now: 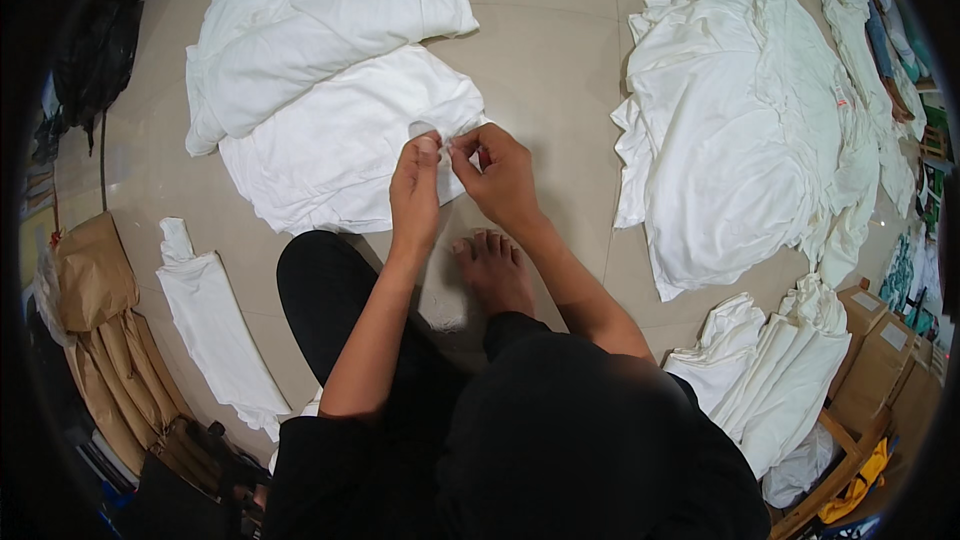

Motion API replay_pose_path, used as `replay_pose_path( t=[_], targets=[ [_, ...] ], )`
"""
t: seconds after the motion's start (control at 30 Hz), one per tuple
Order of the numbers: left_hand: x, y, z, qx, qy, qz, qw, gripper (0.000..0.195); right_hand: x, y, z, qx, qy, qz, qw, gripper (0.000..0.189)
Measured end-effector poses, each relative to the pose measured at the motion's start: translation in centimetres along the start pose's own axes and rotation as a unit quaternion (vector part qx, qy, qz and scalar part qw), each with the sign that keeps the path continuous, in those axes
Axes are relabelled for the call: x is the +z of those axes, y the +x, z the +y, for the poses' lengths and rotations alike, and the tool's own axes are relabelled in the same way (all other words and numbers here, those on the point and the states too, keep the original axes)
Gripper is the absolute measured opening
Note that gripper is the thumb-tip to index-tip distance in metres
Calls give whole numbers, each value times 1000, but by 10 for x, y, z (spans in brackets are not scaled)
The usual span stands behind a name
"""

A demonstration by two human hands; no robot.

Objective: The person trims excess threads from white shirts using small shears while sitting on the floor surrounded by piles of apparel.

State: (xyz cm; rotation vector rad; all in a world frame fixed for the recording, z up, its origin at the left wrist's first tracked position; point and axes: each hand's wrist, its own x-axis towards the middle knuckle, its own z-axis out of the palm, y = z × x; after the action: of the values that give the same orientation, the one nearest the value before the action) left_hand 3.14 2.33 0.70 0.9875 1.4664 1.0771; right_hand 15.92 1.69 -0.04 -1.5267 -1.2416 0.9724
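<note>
My left hand [416, 191] and my right hand [501, 172] meet at the right end of a white garment [330, 142] on the floor. Between the fingertips of both hands is a small bit of white cloth, pinched between thumb and forefinger; its exact part is too small to tell. A small greyish opening shows in the fabric just above my left thumb. Something small and reddish shows inside my curled right fingers, mostly hidden. A thick folded heap of white cloth [330, 30] overlaps the far side of the garment.
A large pile of white garments [735, 127] lies at right, with folded white cloth [780, 375] nearer me. Cardboard boxes [870, 360] stand at far right. One folded white garment [217, 322] and brown paper packages [112, 345] lie at left. My bare foot [495, 270] rests below my hands.
</note>
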Motion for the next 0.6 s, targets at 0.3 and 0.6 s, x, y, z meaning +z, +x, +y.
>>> replay_pose_path(
  t=[0.3,0.6],
  targets=[
    [-6,21,15,-111,-211,-55,970,16,5,-8,9,-24,19,-1,1000,12],
    [-11,21,4,-144,-326,-86,930,9,-10,-7,2,-54,-34,-31,997,17]
  ],
)
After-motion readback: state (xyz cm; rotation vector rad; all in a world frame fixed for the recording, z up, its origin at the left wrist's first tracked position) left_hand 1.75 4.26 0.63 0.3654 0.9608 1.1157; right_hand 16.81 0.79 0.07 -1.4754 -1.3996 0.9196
